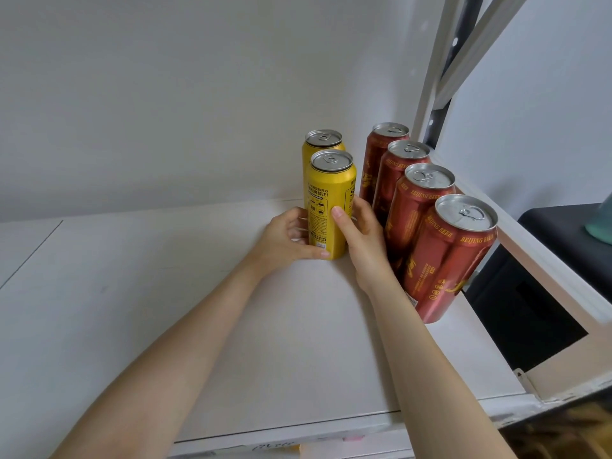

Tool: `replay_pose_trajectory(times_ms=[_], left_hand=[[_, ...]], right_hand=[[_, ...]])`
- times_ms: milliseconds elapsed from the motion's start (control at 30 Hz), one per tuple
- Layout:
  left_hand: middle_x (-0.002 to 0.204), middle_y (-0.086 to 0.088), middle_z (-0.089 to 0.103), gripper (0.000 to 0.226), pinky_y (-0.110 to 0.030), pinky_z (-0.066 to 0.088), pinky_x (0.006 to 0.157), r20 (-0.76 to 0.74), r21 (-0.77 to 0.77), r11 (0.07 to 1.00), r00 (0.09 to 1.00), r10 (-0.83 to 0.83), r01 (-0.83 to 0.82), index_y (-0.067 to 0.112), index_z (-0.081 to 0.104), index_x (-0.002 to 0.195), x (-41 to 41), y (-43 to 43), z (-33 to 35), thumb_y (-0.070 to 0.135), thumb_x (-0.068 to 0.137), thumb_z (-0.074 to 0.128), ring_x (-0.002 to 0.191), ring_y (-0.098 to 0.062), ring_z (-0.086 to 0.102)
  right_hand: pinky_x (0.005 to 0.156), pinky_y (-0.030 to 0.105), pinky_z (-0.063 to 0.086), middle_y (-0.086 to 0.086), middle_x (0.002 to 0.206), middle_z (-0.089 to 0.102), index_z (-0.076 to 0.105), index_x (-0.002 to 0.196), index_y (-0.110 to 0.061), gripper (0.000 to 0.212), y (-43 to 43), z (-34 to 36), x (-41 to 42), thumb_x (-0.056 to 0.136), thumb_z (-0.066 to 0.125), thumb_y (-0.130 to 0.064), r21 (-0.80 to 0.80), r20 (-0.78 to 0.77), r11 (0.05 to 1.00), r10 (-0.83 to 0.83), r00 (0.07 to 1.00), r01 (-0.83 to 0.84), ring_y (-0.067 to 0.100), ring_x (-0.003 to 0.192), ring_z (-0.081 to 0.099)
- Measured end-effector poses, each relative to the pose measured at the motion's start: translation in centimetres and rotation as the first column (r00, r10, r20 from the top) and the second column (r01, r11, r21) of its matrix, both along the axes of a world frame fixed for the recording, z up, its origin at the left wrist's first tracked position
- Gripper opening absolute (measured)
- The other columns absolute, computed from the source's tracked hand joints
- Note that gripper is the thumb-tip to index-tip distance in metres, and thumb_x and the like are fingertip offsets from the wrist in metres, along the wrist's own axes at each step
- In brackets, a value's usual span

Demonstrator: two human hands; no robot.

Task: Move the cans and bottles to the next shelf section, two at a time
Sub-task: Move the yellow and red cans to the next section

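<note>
Your left hand (pixel 284 236) and right hand (pixel 361 233) both curl fingers round front yellow can (pixel 331 190), upright on shelf (pixel 165 309).

"What lay behind it all?"

"A plain matte white wall (pixel 165 94) filled nine to twelve o'clock, evenly lit, with only soft shadows."

"And the furniture?"

"A flat white shelf board (pixel 132 309) spread across the lower half, with a thin seam at nine o'clock. At one o'clock a dark grey perforated metal upright (pixel 442 111) rose beside a slanted white metal brace (pixel 480 51). At three o'clock a black boxy cabinet (pixel 563 233) stood lower down, before a second pale wall (pixel 546 111)."
</note>
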State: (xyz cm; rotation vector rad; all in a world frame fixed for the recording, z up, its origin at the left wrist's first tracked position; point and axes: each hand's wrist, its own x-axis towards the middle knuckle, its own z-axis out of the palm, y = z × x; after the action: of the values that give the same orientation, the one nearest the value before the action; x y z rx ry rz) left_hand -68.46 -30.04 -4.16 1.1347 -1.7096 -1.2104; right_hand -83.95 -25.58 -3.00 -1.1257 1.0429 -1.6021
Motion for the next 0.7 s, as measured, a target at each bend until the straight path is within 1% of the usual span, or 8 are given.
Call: replay_pose_trajectory(times_ms=[167, 267, 367, 433, 500, 567, 633, 700], left_hand=[[0.112, -0.010, 0.072, 0.069, -0.034, 0.057, 0.089, 0.007, 0.003, 1.000, 1.000, -0.003, 0.003, 0.011, 0.058, 0.122, 0.0, 0.3, 0.2, 0.004, 0.062, 0.091, 0.100, -0.021, 0.072], [0.109, -0.010, 0.072, 0.070, -0.031, 0.056, 0.090, 0.014, 0.013, 1.000, 1.000, -0.010, 0.009, 0.014, 0.060, 0.124, 0.4, 0.6, 0.2, 0.008, 0.062, 0.091, 0.100, -0.021, 0.071], [0.109, -0.010, 0.071, 0.066, -0.021, 0.054, 0.089, 0.057, 0.005, 1.000, 0.998, 0.016, -0.016, 0.018, 0.062, 0.121, 1.4, 1.2, 0.3, 0.013, 0.062, 0.092, 0.103, -0.020, 0.068], [0.112, -0.010, 0.067, 0.064, -0.015, 0.052, 0.087, 0.095, 0.004, 0.999, 0.994, 0.050, -0.051, 0.021, 0.061, 0.121, 2.3, 2.1, 0.6, 0.014, 0.065, 0.091, 0.105, -0.017, 0.065], [0.114, -0.008, 0.064, 0.059, -0.011, 0.050, 0.086, 0.128, 0.013, 0.996, 0.988, 0.086, -0.088, 0.019, 0.062, 0.124, 3.3, 3.2, 0.8, 0.013, 0.071, 0.087, 0.106, -0.015, 0.063], [0.115, -0.005, 0.064, 0.054, -0.015, 0.047, 0.090, 0.182, -0.007, 0.990, 0.973, 0.143, -0.144, 0.019, 0.063, 0.124, 4.4, 4.5, 0.9, 0.017, 0.075, 0.085, 0.109, -0.014, 0.062], [0.120, -0.002, 0.065, 0.050, -0.020, 0.043, 0.096, 0.258, -0.076, 0.979, 0.944, 0.204, -0.191, 0.019, 0.063, 0.125, 5.6, 6.0, 0.9, 0.024, 0.079, 0.082, 0.115, -0.014, 0.061], [0.128, -0.004, 0.062, 0.049, -0.024, 0.040, 0.101, 0.359, -0.173, 0.964, 0.898, 0.253, -0.203, 0.016, 0.060, 0.130, 6.8, 7.7, 0.9, 0.027, 0.084, 0.076, 0.122, -0.017, 0.057]], right_hand=[[0.081, 0.017, 0.051, 0.006, 0.122, 0.067, 0.058, 0.126, -0.017, 0.035, 0.1, -0.1, -0.1, 0.092, 0.066, -0.021, 0.024, -0.008, 1.000, -0.012, 1.000, 0.012, 0.008, 0.106, 0.065], [0.082, 0.018, 0.052, 0.006, 0.122, 0.068, 0.057, 0.130, -0.010, 0.037, 0.4, -0.2, 0.1, 0.094, 0.066, -0.017, 0.058, -0.007, 0.998, -0.024, 1.000, 0.024, 0.008, 0.106, 0.066], [0.081, 0.015, 0.051, 0.002, 0.120, 0.068, 0.055, 0.132, -0.008, 0.042, 1.3, -0.1, 0.4, 0.092, 0.068, -0.015, 0.091, -0.014, 0.994, -0.059, 0.998, 0.060, 0.000, 0.102, 0.067], [0.081, 0.014, 0.051, 0.000, 0.122, 0.068, 0.055, 0.134, -0.009, 0.049, 2.2, 0.0, 0.7, 0.089, 0.073, -0.016, 0.116, -0.044, 0.989, -0.092, 0.995, 0.096, -0.002, 0.103, 0.066], [0.084, 0.014, 0.051, -0.002, 0.124, 0.067, 0.054, 0.135, -0.012, 0.053, 3.4, 0.3, 1.0, 0.086, 0.076, -0.019, 0.136, -0.111, 0.983, -0.110, 0.988, 0.125, -0.002, 0.106, 0.064], [0.090, 0.016, 0.047, -0.008, 0.124, 0.064, 0.054, 0.134, -0.018, 0.055, 4.7, 0.5, 1.3, 0.084, 0.078, -0.024, 0.152, -0.231, 0.972, -0.140, 0.963, 0.178, 0.000, 0.110, 0.061], [0.096, 0.020, 0.040, -0.009, 0.127, 0.061, 0.053, 0.136, -0.021, 0.058, 6.4, 0.6, 1.6, 0.084, 0.077, -0.032, 0.153, -0.397, 0.956, -0.174, 0.901, 0.252, 0.003, 0.115, 0.055], [0.102, 0.028, 0.038, -0.003, 0.136, 0.057, 0.049, 0.140, -0.018, 0.064, 8.2, 0.4, 2.0, 0.085, 0.075, -0.039, 0.100, -0.573, 0.948, -0.193, 0.797, 0.302, 0.014, 0.126, 0.050]])
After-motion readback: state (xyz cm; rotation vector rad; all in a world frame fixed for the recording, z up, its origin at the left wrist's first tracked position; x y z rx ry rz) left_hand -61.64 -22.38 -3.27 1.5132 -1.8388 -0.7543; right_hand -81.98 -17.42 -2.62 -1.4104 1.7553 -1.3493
